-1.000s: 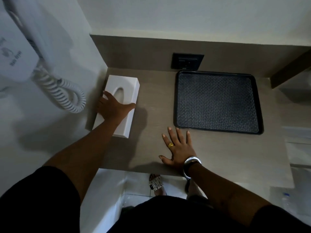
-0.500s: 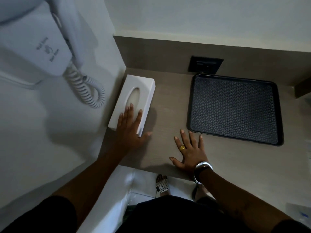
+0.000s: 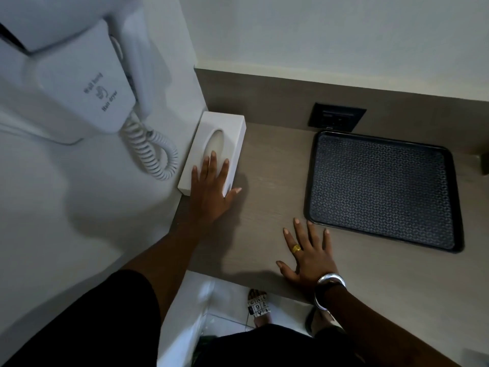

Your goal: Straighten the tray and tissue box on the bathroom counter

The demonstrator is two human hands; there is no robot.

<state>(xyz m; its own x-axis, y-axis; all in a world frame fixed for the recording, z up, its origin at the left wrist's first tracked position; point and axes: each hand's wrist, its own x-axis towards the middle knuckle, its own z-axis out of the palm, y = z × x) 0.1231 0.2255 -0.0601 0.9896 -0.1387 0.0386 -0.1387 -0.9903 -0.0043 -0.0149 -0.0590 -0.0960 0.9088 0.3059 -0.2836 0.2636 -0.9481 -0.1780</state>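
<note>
A white tissue box (image 3: 225,133) with an oval slot lies lengthwise against the left wall at the counter's back left corner. My left hand (image 3: 211,192) lies flat on its near end, fingers spread on the top and thumb out past the near right corner. The black patterned tray (image 3: 381,189) sits empty at the back right, slightly skewed to the back wall. My right hand (image 3: 307,255) rests palm down on the wooden counter (image 3: 397,287), fingertips just short of the tray's near left corner, holding nothing.
A white wall-mounted hair dryer (image 3: 87,83) with a coiled cord (image 3: 153,154) hangs on the left wall beside the box. A black outlet plate (image 3: 337,119) sits in the backsplash behind the tray. Below the counter's front edge, a sandalled foot (image 3: 258,305) stands on the tiled floor.
My left hand slid from a grip across the box's middle to lying flat on its near end. The view swung left. My right hand and the tray stayed put.
</note>
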